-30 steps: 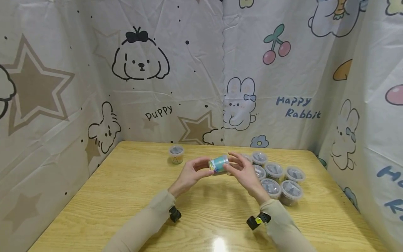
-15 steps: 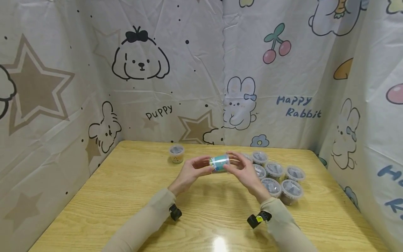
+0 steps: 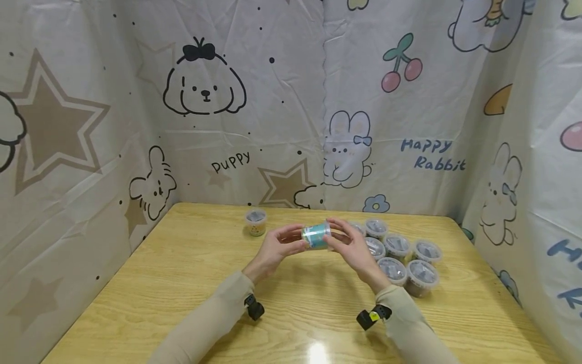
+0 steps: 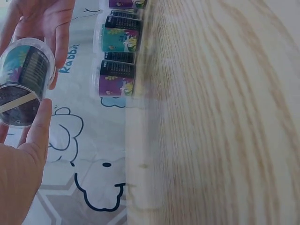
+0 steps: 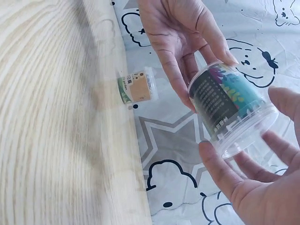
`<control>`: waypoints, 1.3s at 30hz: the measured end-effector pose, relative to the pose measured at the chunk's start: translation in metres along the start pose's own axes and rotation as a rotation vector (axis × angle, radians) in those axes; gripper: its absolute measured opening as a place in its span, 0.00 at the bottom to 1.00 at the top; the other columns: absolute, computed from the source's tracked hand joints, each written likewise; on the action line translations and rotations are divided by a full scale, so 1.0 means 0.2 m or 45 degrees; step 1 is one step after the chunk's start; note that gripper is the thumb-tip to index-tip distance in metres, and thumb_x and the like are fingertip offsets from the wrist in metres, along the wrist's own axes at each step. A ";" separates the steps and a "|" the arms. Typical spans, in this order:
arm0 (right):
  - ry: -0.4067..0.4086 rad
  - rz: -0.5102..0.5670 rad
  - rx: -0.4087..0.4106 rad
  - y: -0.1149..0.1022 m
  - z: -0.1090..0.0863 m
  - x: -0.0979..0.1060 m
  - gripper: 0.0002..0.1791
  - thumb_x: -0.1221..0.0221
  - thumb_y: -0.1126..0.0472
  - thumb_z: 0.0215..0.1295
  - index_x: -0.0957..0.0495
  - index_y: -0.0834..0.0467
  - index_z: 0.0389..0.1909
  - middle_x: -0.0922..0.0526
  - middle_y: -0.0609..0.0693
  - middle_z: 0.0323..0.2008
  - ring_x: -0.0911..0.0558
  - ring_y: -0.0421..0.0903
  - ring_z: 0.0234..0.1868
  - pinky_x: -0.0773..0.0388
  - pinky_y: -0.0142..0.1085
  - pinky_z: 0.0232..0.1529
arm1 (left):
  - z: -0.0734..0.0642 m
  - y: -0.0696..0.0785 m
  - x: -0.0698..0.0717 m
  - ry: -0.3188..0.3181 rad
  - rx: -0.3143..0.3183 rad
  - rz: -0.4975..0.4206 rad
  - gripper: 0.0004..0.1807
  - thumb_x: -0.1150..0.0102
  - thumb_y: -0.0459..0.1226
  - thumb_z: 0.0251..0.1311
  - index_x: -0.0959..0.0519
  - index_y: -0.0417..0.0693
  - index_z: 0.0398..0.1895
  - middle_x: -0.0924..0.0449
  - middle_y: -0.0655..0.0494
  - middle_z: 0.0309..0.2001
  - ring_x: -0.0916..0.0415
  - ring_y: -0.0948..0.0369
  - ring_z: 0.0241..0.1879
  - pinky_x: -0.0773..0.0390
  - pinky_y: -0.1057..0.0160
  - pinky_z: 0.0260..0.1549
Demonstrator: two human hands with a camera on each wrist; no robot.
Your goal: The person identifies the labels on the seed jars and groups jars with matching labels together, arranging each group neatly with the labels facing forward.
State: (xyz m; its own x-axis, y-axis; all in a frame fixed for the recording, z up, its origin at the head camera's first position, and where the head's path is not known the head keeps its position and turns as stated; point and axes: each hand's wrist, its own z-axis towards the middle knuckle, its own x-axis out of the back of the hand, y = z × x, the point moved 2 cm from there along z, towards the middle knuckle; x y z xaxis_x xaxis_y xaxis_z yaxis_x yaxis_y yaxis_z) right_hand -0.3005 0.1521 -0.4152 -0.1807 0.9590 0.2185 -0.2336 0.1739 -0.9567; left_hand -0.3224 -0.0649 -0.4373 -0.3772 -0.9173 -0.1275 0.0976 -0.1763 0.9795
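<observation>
Above the middle of the table, both hands hold a small clear plastic tub point(image 3: 316, 236) with a teal printed label, lying on its side. My left hand point(image 3: 275, 247) grips the base end between thumb and fingers. At the lidded end, my right hand point(image 3: 352, 248) holds the rim with its fingers spread around it. In the left wrist view the tub's base point(image 4: 21, 111) shows dark contents and a pale strip. The right wrist view shows the clear lid point(image 5: 248, 133) and dark lines of print beside the teal.
Several lidded tubs point(image 3: 421, 275) stand grouped on the right of the wooden table point(image 3: 182, 288). One tub with an orange label point(image 5: 138, 87) stands alone at the back left. A patterned cloth point(image 3: 282, 91) hangs behind and along both sides.
The tub has turned in the hands, so a different part of its label faces up, and it lies a little more level. Both hands stay in nearly the same place.
</observation>
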 end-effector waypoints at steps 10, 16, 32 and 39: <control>0.006 0.024 -0.081 -0.01 -0.01 -0.02 0.30 0.40 0.50 0.69 0.35 0.49 0.69 0.33 0.60 0.68 0.26 0.60 0.64 0.17 0.44 0.51 | -0.01 0.00 0.01 -0.020 -0.060 0.071 0.29 0.33 0.29 0.58 0.29 0.35 0.63 0.25 0.42 0.61 0.28 0.50 0.62 0.20 0.59 0.55; 0.027 0.042 -0.061 -0.01 0.00 -0.02 0.30 0.39 0.51 0.68 0.34 0.51 0.69 0.32 0.58 0.68 0.27 0.59 0.65 0.18 0.46 0.53 | -0.01 0.00 0.01 -0.007 -0.060 0.096 0.28 0.34 0.31 0.59 0.28 0.37 0.64 0.24 0.40 0.61 0.24 0.54 0.57 0.20 0.59 0.54; 0.031 0.016 -0.017 -0.01 0.00 -0.05 0.32 0.38 0.53 0.68 0.35 0.52 0.70 0.34 0.58 0.69 0.30 0.58 0.68 0.22 0.50 0.58 | -0.02 0.00 0.02 0.034 -0.093 0.120 0.27 0.30 0.30 0.55 0.25 0.41 0.59 0.23 0.44 0.58 0.24 0.56 0.57 0.19 0.60 0.52; 0.046 0.050 -0.041 0.00 0.00 -0.06 0.30 0.39 0.52 0.68 0.33 0.50 0.69 0.33 0.59 0.69 0.30 0.59 0.68 0.19 0.48 0.55 | -0.02 -0.01 0.00 0.017 -0.181 0.169 0.27 0.30 0.25 0.52 0.25 0.40 0.57 0.24 0.43 0.58 0.26 0.52 0.59 0.21 0.57 0.57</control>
State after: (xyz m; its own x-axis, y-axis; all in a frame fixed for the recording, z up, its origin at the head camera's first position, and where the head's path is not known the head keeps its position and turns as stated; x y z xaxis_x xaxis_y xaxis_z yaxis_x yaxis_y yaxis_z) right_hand -0.2986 0.1408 -0.4177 -0.1545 0.9725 0.1740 -0.1961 0.1425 -0.9702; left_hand -0.3194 -0.0666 -0.4390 -0.3402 -0.9404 -0.0018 0.2752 -0.1014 0.9560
